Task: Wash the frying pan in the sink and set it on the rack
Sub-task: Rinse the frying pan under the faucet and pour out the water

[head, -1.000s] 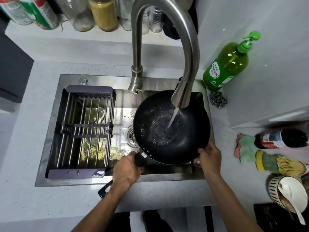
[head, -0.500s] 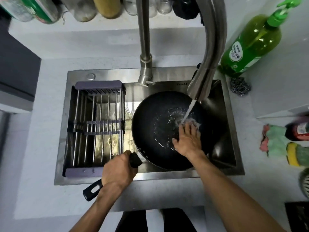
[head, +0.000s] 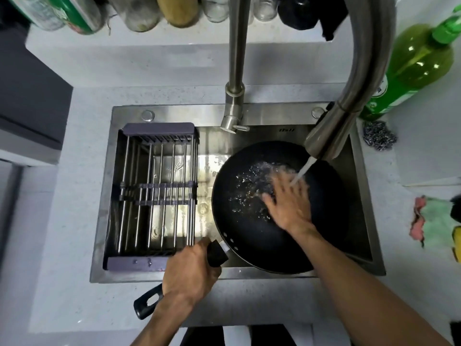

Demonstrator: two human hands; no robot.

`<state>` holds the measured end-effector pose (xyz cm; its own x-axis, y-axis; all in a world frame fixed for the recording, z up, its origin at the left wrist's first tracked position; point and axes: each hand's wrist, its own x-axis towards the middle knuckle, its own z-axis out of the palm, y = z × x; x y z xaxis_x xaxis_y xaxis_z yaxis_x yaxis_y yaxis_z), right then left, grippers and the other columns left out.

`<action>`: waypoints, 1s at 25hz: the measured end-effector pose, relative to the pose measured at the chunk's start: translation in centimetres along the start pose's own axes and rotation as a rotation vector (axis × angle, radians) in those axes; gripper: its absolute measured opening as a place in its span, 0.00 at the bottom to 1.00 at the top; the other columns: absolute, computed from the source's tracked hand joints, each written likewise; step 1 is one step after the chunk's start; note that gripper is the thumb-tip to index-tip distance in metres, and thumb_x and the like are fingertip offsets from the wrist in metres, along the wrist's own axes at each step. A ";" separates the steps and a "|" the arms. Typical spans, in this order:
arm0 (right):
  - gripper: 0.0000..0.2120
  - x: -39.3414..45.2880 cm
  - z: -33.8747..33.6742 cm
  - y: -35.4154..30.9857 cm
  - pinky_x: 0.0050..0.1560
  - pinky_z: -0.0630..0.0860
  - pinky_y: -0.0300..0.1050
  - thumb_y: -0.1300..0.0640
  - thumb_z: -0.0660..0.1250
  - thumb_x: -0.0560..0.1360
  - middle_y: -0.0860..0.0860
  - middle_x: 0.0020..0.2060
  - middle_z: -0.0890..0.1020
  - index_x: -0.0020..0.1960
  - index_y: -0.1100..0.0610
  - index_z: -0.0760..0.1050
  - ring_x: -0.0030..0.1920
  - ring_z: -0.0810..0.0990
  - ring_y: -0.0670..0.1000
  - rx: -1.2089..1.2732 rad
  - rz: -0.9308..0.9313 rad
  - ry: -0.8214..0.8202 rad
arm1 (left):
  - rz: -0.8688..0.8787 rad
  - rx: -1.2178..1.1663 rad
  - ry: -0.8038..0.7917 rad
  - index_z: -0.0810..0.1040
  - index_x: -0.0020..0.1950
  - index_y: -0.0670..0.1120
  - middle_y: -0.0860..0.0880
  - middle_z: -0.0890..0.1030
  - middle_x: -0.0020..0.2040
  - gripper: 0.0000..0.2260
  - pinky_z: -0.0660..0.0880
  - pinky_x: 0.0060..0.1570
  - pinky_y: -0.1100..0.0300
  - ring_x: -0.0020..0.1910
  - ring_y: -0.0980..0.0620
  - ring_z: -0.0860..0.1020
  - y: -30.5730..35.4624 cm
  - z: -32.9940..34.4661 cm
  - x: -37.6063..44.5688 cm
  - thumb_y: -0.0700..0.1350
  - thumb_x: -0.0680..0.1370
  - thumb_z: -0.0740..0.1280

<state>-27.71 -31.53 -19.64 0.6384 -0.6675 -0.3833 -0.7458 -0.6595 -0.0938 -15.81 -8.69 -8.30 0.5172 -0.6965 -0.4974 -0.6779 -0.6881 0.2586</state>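
A black frying pan (head: 252, 236) lies in the right half of the steel sink (head: 359, 171), under the faucet spout (head: 324, 138). Water runs from the spout onto the pan. My left hand (head: 189, 273) grips the pan's black handle at the sink's front edge. My right hand (head: 287, 201) lies flat inside the pan with fingers spread, blurred by motion, right under the water stream. A grey-and-metal dish rack (head: 154, 196) spans the left half of the sink and holds nothing.
A green dish soap bottle (head: 411, 68) stands at the back right, with a steel wool scrubber (head: 379, 138) beside it. A green and pink cloth (head: 434, 221) lies on the right counter. Jars and bottles (head: 139, 13) line the back ledge.
My right hand left the pan's rim, went inside the pan and now rubs its surface under the water. The camera has come closer. My left hand keeps its hold on the handle.
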 end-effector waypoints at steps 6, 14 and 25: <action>0.35 3.3 -2.8 -9.5 0.78 0.38 0.57 0.41 0.50 0.83 0.56 0.79 0.36 0.81 0.54 0.37 0.79 0.36 0.57 0.598 0.335 0.067 | 0.012 0.022 0.009 0.74 0.54 0.55 0.52 0.83 0.40 0.13 0.70 0.33 0.63 0.35 0.53 0.80 0.5 1.0 -0.5 0.57 0.72 0.68; 0.25 -4.4 -3.7 -1.7 0.73 0.38 0.34 0.43 0.47 0.85 0.40 0.79 0.44 0.81 0.45 0.49 0.78 0.41 0.43 0.373 -0.318 -0.929 | -0.136 -0.056 0.025 0.77 0.47 0.51 0.49 0.81 0.36 0.10 0.69 0.30 0.60 0.33 0.47 0.79 -0.9 0.6 1.3 0.52 0.69 0.70; 0.35 -2.2 -0.4 -3.3 0.76 0.34 0.54 0.35 0.48 0.81 0.49 0.78 0.33 0.80 0.46 0.37 0.79 0.33 0.55 0.185 0.019 -0.421 | -0.099 0.074 0.039 0.76 0.50 0.51 0.48 0.82 0.42 0.12 0.73 0.37 0.56 0.40 0.45 0.81 0.3 -1.1 2.2 0.52 0.69 0.72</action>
<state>-26.64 -28.02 -18.15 0.5200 -0.4546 -0.7231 -0.8023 -0.5506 -0.2308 -14.29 -10.63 -8.36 0.6026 -0.6341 -0.4846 -0.6586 -0.7380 0.1468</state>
